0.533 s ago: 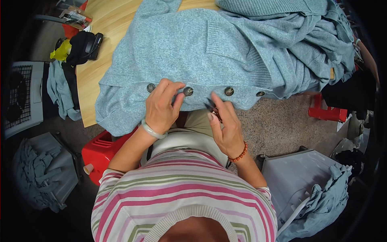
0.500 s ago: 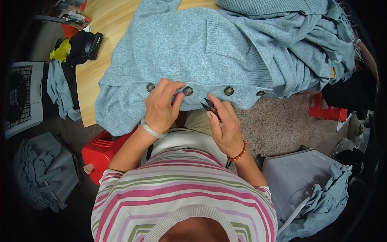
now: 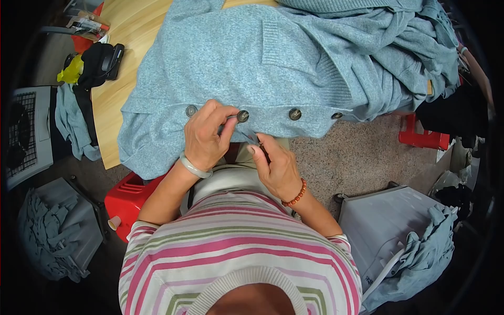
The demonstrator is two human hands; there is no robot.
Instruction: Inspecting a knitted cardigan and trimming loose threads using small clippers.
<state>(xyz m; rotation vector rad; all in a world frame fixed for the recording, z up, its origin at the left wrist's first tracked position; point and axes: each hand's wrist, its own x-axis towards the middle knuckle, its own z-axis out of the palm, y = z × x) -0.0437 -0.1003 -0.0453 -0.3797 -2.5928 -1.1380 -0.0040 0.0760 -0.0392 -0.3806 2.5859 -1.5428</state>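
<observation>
A blue-grey knitted cardigan (image 3: 215,63) is spread across the surface (image 3: 113,110), covering most of its near edge and leaving bare wood along the left edge and at the near left corner. Its button band runs roughly along the near edge, with the lower margin drooping toward the person's lap, probably so that the buttons face the hands and both sides of the band can be reached.

The left hand (image 3: 206,134) has its grip together, thumb and forefinger clamped on the band just left of a dark button (image 3: 242,116); this likely steadies the limp knit, which would otherwise shift. Whether a thread is also caught there is too small to tell. The right hand (image 3: 277,165) has its grip clamped on small dark snips (image 3: 252,138), their tips angled up and left to just beside that button; held low in the palm, the tool seems to leave the button in clear sight. Whether the blades touch anything cannot be told.

Another button (image 3: 295,114) lies farther right on the band. A black device (image 3: 114,62) sits by the left edge of the surface, apart from the cardigan, presumably out of the hands' way.
</observation>
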